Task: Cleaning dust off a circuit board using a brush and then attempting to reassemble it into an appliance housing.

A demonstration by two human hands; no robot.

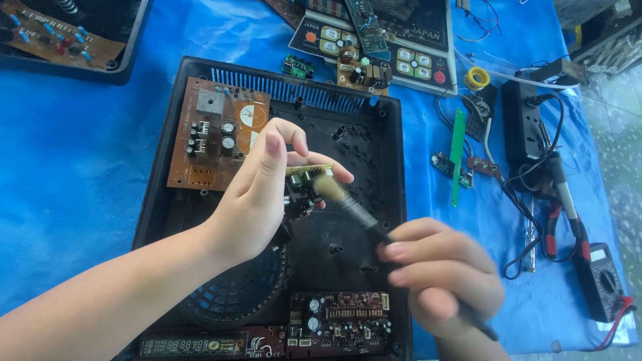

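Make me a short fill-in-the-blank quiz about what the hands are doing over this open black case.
1. The left hand holds a small ____ board.
2. The right hand holds a ____ whose bristles touch that board.
3. The black case lies on a ____ sheet.

Missing words: circuit; brush; blue

I have one view only, from the head camera, looking steeply down and slightly forward at the blue-covered surface (80, 167). It sits close: the black appliance casing (374, 200) fills the middle, and my forearms enter from the bottom edge, left hand (257, 194) near centre.
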